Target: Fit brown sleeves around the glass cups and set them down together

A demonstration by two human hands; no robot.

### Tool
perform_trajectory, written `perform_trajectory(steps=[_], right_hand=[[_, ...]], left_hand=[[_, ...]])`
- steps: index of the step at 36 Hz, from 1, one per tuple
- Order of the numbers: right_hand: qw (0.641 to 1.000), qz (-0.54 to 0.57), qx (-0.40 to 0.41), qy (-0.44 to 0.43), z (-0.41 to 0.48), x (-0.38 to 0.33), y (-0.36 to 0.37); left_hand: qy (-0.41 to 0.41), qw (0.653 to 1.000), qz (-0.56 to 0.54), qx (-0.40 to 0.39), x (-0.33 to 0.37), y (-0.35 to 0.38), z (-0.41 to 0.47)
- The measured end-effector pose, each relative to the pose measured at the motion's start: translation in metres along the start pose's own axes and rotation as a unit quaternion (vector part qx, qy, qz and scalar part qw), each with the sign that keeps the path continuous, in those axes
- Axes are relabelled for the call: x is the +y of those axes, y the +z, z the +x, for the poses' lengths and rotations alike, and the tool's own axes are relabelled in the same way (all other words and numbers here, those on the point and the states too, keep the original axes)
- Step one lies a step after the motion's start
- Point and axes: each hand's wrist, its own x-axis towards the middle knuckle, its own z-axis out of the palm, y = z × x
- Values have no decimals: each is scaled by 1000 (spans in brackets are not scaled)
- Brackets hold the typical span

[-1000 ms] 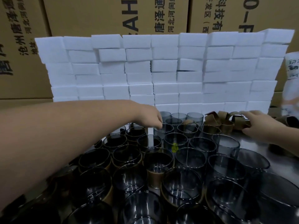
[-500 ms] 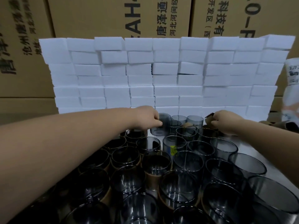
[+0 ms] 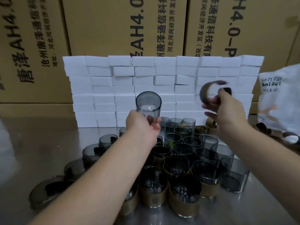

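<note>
Both hands have risen from the cluster: our left hand [image 3: 142,125] grips a bare cup [image 3: 148,105] overhead, our right hand [image 3: 227,114] pinches a sleeve [image 3: 204,92] alongside. Next, we judge, sleeve meets cup.

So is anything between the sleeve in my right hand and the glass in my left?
Nothing visible does. The right hand holds the brown sleeve and the left hand holds the glass cup aloft, with only open air between them.

Cardboard cartons [image 3: 123,25] behind steel table [image 3: 40,143]
</note>
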Motion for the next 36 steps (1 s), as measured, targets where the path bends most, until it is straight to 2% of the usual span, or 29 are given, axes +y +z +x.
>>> perform_trajectory(steps=[4,9,13,20,26,31,36], right_hand=[[999,22,15,31,-57,-14,11],[999,40,-24,-6,-92,-13,22],[996,22,-62,-61,-98,-19,18],[989,-67,-72,-111,-93,-26,8],[993,-73,-71,-67,-92,-27,3],[995,-19,-97,28,-93,-29,6],[991,-108,-83,-7,-92,-27,6]], left_hand=[[-16,999,-16,-24,-8,-9,-35],[2,999,36,-16,-9,-11,-57],[51,997,47,-38,-6,-11,-63],[150,986,67,-40,-8,-13,-63],[221,968,113,-35,-22,-12,-64],[216,960,131,-118,-37,-11,-75],[220,952,161,-137,-38,-11,-83]])
